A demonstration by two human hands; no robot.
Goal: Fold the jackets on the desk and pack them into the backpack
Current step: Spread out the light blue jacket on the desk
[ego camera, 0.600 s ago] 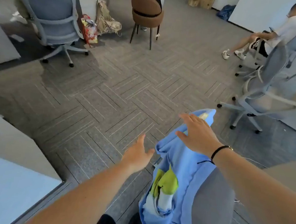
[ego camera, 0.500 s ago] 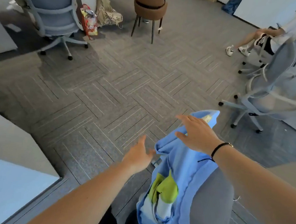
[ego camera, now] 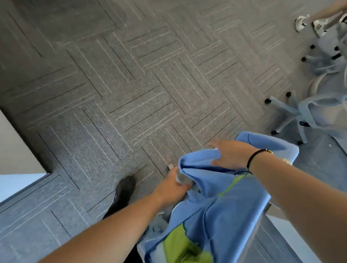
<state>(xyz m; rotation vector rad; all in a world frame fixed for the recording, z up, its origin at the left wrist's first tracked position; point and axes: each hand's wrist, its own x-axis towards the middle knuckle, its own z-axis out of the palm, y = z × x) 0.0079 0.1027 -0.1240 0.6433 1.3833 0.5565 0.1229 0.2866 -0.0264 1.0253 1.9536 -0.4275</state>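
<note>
A light blue jacket (ego camera: 225, 198) with green and white panels hangs draped over a grey chair back at the lower right. My right hand (ego camera: 230, 156) lies on its top fold, fingers gripping the blue cloth, a black band on the wrist. My left hand (ego camera: 173, 186) has closed on the jacket's left edge, just below that fold. No backpack is in view.
Grey patterned carpet (ego camera: 130, 87) fills the middle. A white desk corner (ego camera: 5, 150) juts in at the left. Light office chairs (ego camera: 321, 113) stand at the right, with a seated person's legs and white shoes (ego camera: 311, 24) behind. My black shoe (ego camera: 123, 189) is on the floor.
The camera has tilted down toward the floor. Both hands, open above the jacket before, have come down and taken hold of the blue cloth, bunching its top fold.
</note>
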